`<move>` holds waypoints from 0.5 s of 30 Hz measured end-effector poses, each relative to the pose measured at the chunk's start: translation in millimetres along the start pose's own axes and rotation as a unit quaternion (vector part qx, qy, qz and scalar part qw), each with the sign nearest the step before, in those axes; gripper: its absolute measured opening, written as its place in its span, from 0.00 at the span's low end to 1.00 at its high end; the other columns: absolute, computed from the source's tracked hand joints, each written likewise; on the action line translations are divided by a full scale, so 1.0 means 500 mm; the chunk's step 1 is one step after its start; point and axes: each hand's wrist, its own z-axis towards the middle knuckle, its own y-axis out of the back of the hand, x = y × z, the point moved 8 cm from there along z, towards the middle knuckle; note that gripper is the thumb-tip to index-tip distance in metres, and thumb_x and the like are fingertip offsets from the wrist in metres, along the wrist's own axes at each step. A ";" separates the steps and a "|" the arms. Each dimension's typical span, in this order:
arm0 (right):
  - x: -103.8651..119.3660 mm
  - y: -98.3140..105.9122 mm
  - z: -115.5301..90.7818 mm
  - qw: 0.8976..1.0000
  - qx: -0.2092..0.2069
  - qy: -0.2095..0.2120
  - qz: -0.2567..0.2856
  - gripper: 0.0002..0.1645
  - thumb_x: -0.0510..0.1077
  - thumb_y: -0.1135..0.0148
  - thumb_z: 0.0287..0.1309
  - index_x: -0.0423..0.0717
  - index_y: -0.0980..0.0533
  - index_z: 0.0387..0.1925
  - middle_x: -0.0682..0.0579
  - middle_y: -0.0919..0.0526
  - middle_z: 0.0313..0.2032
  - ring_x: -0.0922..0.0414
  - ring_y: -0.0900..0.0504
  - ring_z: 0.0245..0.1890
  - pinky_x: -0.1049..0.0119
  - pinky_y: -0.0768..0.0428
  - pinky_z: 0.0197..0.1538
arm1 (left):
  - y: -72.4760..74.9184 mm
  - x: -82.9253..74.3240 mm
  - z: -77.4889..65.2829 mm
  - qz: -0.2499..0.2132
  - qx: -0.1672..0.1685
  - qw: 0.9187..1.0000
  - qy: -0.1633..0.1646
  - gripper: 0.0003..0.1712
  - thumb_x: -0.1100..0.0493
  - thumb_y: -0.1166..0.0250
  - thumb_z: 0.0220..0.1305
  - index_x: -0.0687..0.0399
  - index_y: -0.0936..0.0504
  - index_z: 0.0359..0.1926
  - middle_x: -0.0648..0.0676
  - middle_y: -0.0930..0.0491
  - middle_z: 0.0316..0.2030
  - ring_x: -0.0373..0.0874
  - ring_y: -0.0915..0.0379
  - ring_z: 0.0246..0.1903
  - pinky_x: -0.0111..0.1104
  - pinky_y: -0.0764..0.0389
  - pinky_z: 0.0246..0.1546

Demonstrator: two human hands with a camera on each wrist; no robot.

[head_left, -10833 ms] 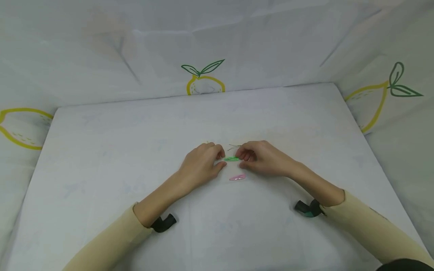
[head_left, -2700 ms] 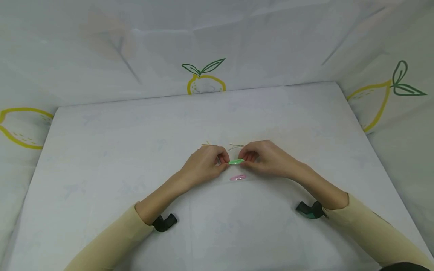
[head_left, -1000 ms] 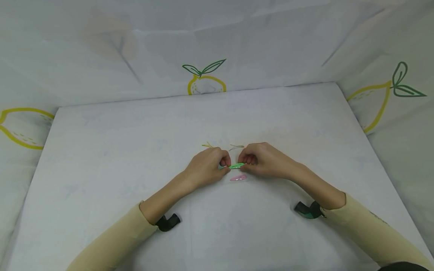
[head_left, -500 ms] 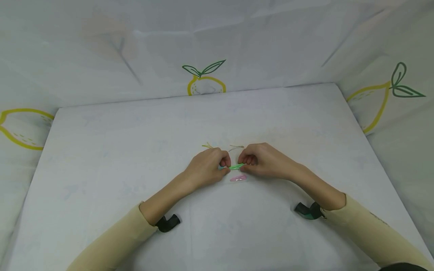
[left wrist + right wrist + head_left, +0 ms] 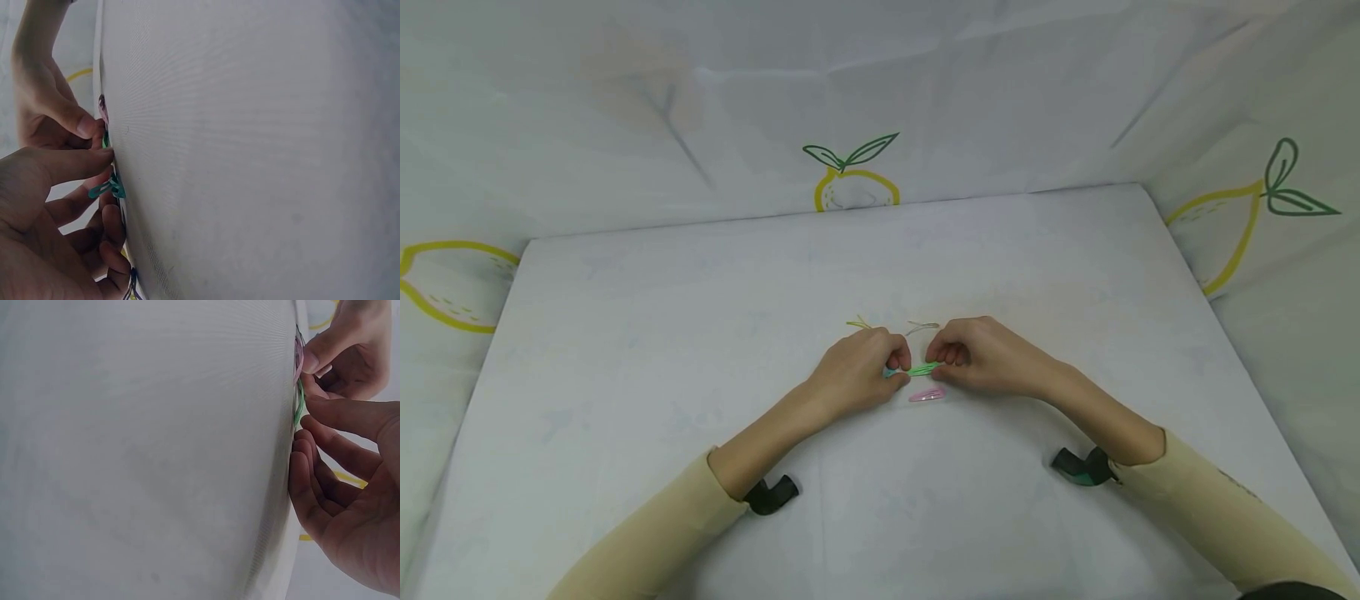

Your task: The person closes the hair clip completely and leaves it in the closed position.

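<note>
The left hand (image 5: pixel 859 365) and right hand (image 5: pixel 981 355) pinch opposite ends of the green clip (image 5: pixel 921 370); a pink clip (image 5: pixel 927 395) lies near.

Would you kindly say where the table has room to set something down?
Bare table: left of the left hand, right of the right hand, along the back wall, and between left sleeve and right sleeve, nearer than the pink clip. Crowded: between the hands, by the green clip and blue clip.

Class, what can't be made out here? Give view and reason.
In head view:
Teal clip: mostly hidden by left hand.
Yellow strands: partly behind left hand.
Green clip: right end partly covered by right hand.
Dark object: cut off by bottom edge.
Right sleeve: marking too small to read.
</note>
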 end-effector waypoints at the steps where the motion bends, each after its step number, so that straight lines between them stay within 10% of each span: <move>1: 0.000 0.000 0.000 1.000 0.000 0.001 0.000 0.08 0.38 0.24 0.61 0.48 0.12 0.42 0.60 0.12 0.34 0.63 0.17 0.36 0.66 0.16 0.46 | 0.000 0.000 0.000 0.000 -0.001 1.000 0.000 0.04 0.59 0.24 0.66 0.46 0.12 0.37 0.46 0.16 0.36 0.39 0.22 0.37 0.35 0.22 0.40; 15: 0.001 0.007 0.004 1.000 -0.008 0.017 0.004 0.07 0.37 0.25 0.63 0.48 0.12 0.42 0.58 0.12 0.34 0.62 0.17 0.35 0.65 0.15 0.45 | 0.005 -0.007 0.003 -0.004 -0.016 1.000 -0.013 0.04 0.58 0.25 0.68 0.48 0.12 0.42 0.48 0.14 0.38 0.40 0.20 0.40 0.36 0.19 0.43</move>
